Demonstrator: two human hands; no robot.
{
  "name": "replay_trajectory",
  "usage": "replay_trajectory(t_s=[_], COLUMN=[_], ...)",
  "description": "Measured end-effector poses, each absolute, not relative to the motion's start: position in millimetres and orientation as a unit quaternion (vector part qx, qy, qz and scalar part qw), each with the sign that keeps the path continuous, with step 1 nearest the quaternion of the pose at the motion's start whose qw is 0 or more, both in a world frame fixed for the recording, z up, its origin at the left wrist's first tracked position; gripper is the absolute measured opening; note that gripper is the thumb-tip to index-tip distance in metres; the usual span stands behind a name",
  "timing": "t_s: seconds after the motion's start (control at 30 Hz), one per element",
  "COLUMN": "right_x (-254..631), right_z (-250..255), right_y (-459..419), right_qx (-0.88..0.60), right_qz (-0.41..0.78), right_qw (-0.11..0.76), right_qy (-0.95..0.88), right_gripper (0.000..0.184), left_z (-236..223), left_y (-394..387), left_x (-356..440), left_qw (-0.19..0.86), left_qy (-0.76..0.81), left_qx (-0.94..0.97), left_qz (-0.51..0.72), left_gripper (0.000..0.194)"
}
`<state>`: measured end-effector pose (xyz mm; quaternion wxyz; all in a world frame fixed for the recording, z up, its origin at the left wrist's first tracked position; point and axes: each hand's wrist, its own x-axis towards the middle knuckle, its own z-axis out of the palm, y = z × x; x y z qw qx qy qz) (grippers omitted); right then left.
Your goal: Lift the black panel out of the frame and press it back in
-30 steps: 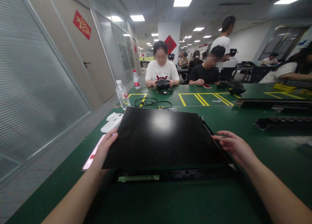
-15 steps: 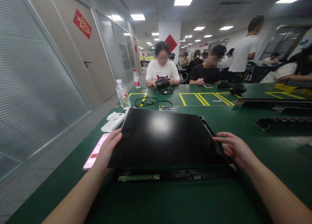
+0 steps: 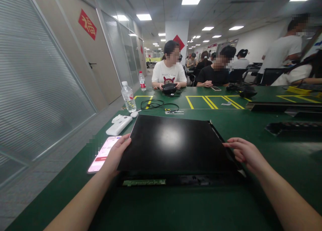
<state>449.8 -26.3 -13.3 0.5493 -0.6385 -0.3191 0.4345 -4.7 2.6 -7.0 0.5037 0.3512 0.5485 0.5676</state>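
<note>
Two bare forearms are seen in the lower part of the frame: the left forearm point(image 3: 88, 194) is cut off by the bottom edge at lower left, the right forearm point(image 3: 281, 194) by the edges at lower right. Each is shown as a smooth, slim, rounded shape, broadest at the border and narrowed evenly toward the wrist. The skin is left uncovered along the whole visible length. The left grip point(image 3: 118, 153), left of centre, is formed by a bare hand with its fingers partly hidden. The right grip point(image 3: 248, 152), right of centre, is likewise formed by a bare hand with slender, tapered fingers.
</note>
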Motion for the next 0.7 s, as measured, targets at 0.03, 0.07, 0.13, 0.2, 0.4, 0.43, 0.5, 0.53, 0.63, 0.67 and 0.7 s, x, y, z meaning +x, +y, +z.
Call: replay_trajectory(t_s=[0.03, 0.07, 0.13, 0.2, 0.4, 0.43, 0.5, 0.53, 0.63, 0.67, 0.7], right_x=[450, 451, 454, 457, 458, 457, 454, 454, 452, 452, 452], right_z=[-14, -14, -16, -18, -19, -19, -18, -18, -18, -18, -19], right_y=[-26, -25, -24, -23, -23, -24, -24, -24, -25, -24, -24], right_qx=[-0.641, -0.643, -0.644, -0.644, -0.649, -0.651, -0.652, -0.653, -0.658, -0.660, -0.663], right_qz=[0.432, 0.431, 0.435, 0.440, 0.431, 0.427, 0.418, 0.414, 0.407, 0.405, 0.403], right_qw=[0.549, 0.548, 0.540, 0.533, 0.531, 0.532, 0.535, 0.535, 0.533, 0.531, 0.530], right_qy=[-0.318, -0.318, -0.322, -0.326, -0.332, -0.334, -0.338, -0.339, -0.343, -0.343, -0.342], right_gripper=[0.025, 0.025, 0.025, 0.026, 0.025, 0.024, 0.021, 0.020, 0.019, 0.019, 0.019], left_z=[-7, -7, -5, -1, 14, 15, 15, 15, 14, 14, 14], left_y=[2, 2, 0, -3, -8, -8, -7, -7, -6, -6, -6], left_x=[-4, -3, -1, 2, 10, 11, 12, 12, 12, 12, 12], left_qw=[0.505, 0.508, 0.515, 0.525, 0.514, 0.510, 0.502, 0.499, 0.499, 0.501, 0.504], left_qy=[0.551, 0.552, 0.554, 0.553, 0.581, 0.588, 0.598, 0.602, 0.606, 0.607, 0.608], left_qx=[0.351, 0.349, 0.342, 0.338, 0.318, 0.311, 0.303, 0.299, 0.293, 0.289, 0.286], left_qz=[0.565, 0.562, 0.558, 0.552, 0.545, 0.545, 0.547, 0.548, 0.546, 0.544, 0.543], left_gripper=[0.041, 0.042, 0.043, 0.043, 0.033, 0.031, 0.027, 0.026, 0.025, 0.025, 0.025])
